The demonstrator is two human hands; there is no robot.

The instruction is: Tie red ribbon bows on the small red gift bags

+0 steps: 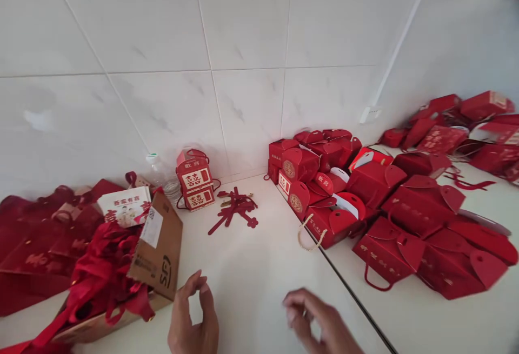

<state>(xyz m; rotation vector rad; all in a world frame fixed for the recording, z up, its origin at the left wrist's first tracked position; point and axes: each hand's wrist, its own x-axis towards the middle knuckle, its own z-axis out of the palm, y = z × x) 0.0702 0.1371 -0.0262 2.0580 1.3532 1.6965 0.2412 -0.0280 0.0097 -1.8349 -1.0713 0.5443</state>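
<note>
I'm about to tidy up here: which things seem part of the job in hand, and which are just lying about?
Seemingly part of the job, going by nearness to the left hand and right hand, both apparently empty:
cardboard box with red fabric
dark red straps
red gift boxes

Perhaps just lying about:
clear bottle
two stacked boxes, set apart

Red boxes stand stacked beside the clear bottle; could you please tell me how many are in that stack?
2: the upper box sits directly on the lower box, against the tiled wall beyond the left hand. Others could be hidden behind.
</note>
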